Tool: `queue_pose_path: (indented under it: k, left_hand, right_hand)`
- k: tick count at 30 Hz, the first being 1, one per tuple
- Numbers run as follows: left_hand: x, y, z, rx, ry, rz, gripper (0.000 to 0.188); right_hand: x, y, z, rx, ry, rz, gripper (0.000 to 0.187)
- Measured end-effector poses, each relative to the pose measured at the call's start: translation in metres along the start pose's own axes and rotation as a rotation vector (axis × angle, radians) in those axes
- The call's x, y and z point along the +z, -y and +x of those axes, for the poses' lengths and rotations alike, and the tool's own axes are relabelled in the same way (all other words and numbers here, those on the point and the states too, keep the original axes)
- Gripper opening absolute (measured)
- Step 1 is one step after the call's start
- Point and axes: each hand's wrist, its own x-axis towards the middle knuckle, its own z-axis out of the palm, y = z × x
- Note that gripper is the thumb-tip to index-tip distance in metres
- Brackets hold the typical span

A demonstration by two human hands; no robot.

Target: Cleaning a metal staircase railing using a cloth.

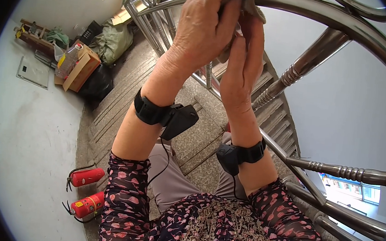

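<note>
A grey-brown cloth (249, 4) is bunched on a shiny metal handrail (301, 8) at the top of the view. My left hand (204, 26) presses the cloth from the left side, and the upper edge of the picture cuts off some of its fingertips. From below, my right hand (244, 62) reaches up with its fingers bent around the cloth's lower part. Both hands are close together, and the section of rail between them is mostly hidden. Each forearm wears a black strap with a small black device and a cable.
Metal balusters (318, 51) and stair steps (278, 124) lie to the right. Two red fire extinguishers (87, 203) stand by the left wall. Farther off are a cardboard box (83, 68), a plastic jug (70, 60), a pale green sack (114, 41) and a wooden piece (35, 40).
</note>
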Motion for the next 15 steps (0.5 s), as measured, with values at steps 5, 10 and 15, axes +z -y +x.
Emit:
queue_pose_path:
  k: [5, 10, 15]
  left_hand:
    - [-0.002, 0.021, 0.004, 0.062, 0.165, -0.022, 0.057]
    - [-0.013, 0.019, 0.030, -0.290, 0.421, 0.001, 0.055]
    - [0.028, 0.050, 0.007, 0.195, -0.035, -0.022, 0.051]
  right_hand:
    - [0.002, -0.002, 0.003, 0.211, -0.037, 0.231, 0.050]
    - [-0.004, 0.000, -0.004, 0.394, -0.107, 0.358, 0.049]
    - [-0.003, 0.003, -0.003, 0.456, -0.162, 0.349, 0.050]
